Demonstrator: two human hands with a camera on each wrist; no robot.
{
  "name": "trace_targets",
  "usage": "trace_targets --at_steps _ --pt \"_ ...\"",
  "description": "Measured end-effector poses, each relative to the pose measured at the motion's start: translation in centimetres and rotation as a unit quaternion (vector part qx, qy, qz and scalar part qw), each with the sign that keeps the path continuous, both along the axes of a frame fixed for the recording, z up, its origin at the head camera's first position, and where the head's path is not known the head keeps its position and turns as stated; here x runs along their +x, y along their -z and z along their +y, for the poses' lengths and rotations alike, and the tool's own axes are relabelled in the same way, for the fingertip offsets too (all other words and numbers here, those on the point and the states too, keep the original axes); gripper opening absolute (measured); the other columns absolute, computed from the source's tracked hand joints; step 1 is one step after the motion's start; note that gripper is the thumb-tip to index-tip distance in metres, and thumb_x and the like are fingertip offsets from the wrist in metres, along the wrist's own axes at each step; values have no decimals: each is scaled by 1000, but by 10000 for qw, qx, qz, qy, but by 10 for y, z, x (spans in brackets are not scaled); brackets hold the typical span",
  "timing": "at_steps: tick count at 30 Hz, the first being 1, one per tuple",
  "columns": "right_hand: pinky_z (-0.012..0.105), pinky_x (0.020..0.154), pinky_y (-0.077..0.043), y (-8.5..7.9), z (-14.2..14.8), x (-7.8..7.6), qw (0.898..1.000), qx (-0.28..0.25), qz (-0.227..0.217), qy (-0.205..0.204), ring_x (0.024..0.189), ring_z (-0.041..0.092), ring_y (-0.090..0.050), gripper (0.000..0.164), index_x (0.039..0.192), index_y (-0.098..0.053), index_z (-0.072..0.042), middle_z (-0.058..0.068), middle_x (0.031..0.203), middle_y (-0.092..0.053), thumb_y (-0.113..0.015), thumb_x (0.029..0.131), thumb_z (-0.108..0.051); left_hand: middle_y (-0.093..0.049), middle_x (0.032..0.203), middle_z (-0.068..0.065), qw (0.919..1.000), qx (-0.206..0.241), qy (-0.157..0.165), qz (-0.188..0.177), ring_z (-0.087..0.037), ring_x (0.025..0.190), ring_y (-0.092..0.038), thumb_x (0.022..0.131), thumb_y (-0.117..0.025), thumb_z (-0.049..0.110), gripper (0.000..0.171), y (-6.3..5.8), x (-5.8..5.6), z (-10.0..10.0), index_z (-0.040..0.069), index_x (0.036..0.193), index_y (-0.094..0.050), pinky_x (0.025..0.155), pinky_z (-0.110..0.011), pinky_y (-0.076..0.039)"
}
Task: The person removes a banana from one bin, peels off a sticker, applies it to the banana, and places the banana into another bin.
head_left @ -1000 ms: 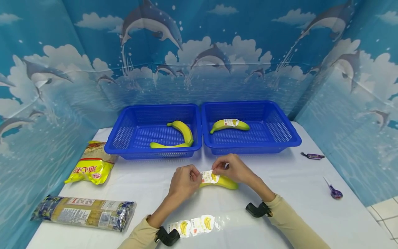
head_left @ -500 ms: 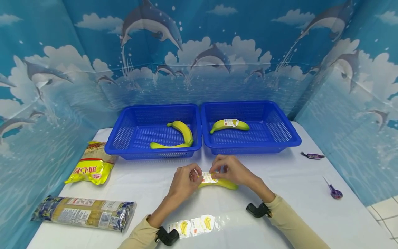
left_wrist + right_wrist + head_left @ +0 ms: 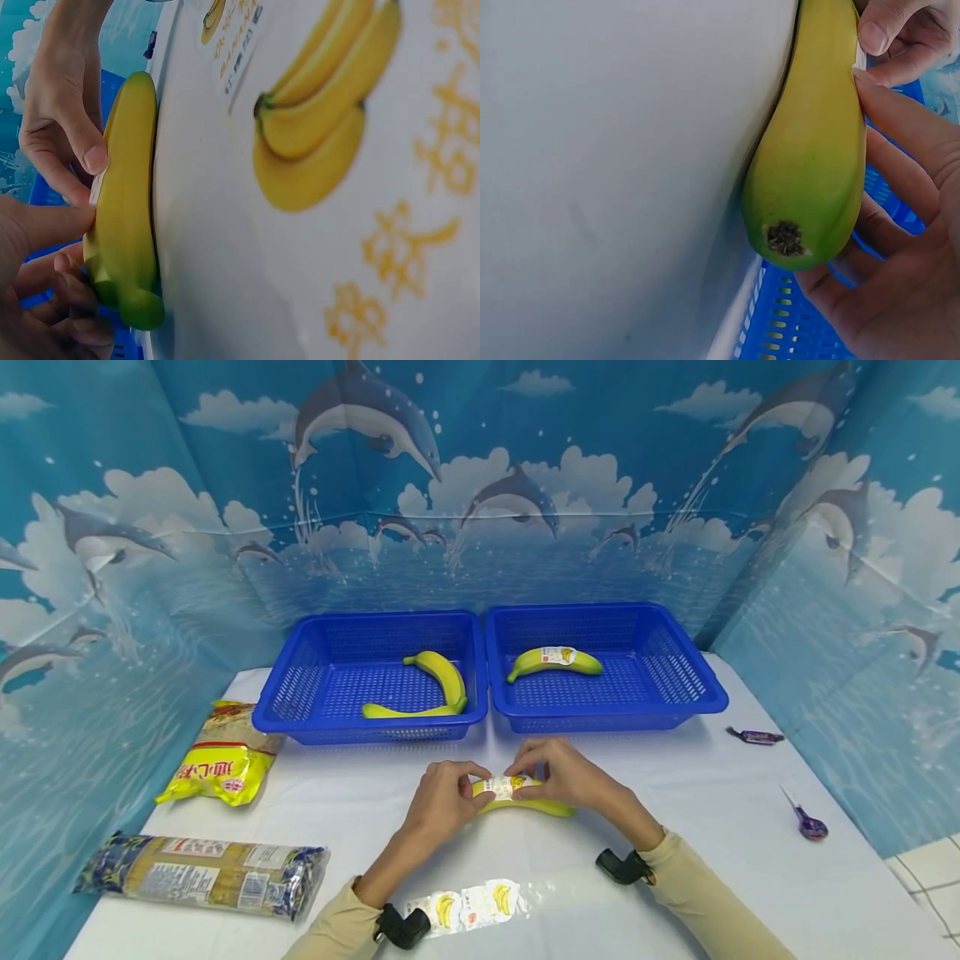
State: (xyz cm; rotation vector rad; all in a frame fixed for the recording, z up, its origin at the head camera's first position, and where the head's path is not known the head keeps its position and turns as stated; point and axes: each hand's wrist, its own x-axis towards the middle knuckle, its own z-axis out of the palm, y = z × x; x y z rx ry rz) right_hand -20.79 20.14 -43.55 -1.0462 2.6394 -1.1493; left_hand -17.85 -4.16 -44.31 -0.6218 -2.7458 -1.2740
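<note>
A yellow banana with green ends (image 3: 543, 807) lies on the white table in front of the baskets. On its upper side sits a white banana label (image 3: 498, 788). My left hand (image 3: 442, 797) holds the banana near its left end, thumb and index finger at the label's left edge. From the other side, my right hand (image 3: 566, 774) has thumb and index finger at the label's right edge. In the left wrist view the stem end of the banana (image 3: 129, 202) is beside my left fingers. The right wrist view shows the banana's dark tip (image 3: 785, 238), with my right fingers along its far side.
A strip of labels (image 3: 480, 906) lies near the front edge. Behind stand two blue baskets: the left one (image 3: 300, 725) holds two bananas, the right one (image 3: 600, 721) a labelled banana. Pasta packages (image 3: 202, 875) are at left, a lollipop (image 3: 810, 825) and wrapped candy (image 3: 756, 737) at right.
The label's right part has come down onto the banana. My left thumb and index finger have spread apart over its left edge, and the right hand has shifted slightly inward.
</note>
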Motion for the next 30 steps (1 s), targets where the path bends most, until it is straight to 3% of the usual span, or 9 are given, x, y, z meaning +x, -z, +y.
trace_targets --at_steps 9,18,23,30 --pt "23 63 -53 -2 4 1 9995 209 -214 -95 76 17 -60 30 112 -85 -6 -2 92 -73 -94 84 -12 -48 58 9 9974 -694 -174 -21 -11 64 -46 85 -94 21 29 -2 3 -3 10 110 -85 54 -25 -36" --pt "23 63 -52 -7 5 5 9983 483 -316 -73 75 17 -60 37 115 -83 -6 -4 93 -73 -96 82 -16 -56 85 -1 9891 -1461 -182 -52 -18 85 -52 75 -99 23 40 -6 7 -3 8 108 -83 63 -33 -46" --pt "24 67 -55 -13 10 8 9975 580 -395 -98 84 15 -62 42 122 -80 -4 0 104 -76 -95 84 -16 -59 85 0 9892 -1459 -149 26 -14 80 -52 77 -98 23 34 -9 10 -2 9 104 -82 63 -31 -45" --pt "34 83 -63 -26 28 16 9986 331 -414 17 101 19 -70 49 135 -72 1 8 123 -77 -86 95 -23 -60 87 3 9937 -1077 -201 237 -11 75 -53 82 -96 26 35 -23 18 1 11 109 -82 62 -28 -46"
